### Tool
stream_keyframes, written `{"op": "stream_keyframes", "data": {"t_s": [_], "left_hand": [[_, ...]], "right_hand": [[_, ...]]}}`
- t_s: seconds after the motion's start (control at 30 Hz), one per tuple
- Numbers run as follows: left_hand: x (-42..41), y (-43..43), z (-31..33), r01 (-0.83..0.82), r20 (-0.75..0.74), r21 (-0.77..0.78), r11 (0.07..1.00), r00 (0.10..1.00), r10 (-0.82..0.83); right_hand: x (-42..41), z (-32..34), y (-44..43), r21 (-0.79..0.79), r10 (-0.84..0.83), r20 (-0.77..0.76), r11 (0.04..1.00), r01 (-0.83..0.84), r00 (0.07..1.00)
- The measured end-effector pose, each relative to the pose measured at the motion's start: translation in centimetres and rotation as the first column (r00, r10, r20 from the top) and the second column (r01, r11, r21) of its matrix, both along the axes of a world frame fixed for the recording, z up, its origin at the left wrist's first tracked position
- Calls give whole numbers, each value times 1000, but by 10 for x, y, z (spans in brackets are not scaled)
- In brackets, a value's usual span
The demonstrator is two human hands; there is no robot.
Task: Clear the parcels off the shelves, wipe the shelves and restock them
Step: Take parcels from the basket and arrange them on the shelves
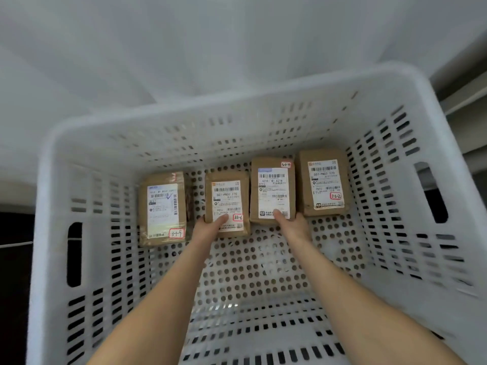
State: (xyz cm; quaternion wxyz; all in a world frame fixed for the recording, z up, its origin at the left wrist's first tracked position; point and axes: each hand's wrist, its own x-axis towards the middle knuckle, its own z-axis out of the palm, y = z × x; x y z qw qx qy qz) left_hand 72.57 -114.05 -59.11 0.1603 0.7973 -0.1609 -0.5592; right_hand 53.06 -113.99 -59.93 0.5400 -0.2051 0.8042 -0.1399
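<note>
Cardboard 3-3-6 (226, 198) sits in left hand (208, 229), 5-1-4 (272, 191) in right hand (292, 225).

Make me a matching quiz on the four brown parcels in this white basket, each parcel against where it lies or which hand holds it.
Column one:
1. parcel tagged 3-1-9
2. parcel tagged 3-3-6
3. parcel tagged at its top corner
4. parcel tagged 3-3-2

Column two:
a. gripped by the right hand
b. left end of the row
c. right end of the row
d. gripped by the left hand

Pairs: 1-b, 2-d, 3-a, 4-c.
</note>
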Motion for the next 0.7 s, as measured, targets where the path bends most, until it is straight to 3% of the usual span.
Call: {"op": "stream_keyframes", "data": {"t_s": [0.27, 0.47, 0.7], "left_hand": [[10, 10, 61, -84, -44, -22, 996, 996, 83], [17, 13, 145, -46, -120, -128, 991, 992, 30], [39, 6, 239, 1, -307, -218, 976, 949, -70]], "right_hand": [[-3, 57, 2, -25, -161, 180, 985, 168, 970], [-12, 139, 7, -1, -277, 361, 955, 297, 890], [-21, 237, 25, -105, -259, 465, 933, 343, 847]]}}
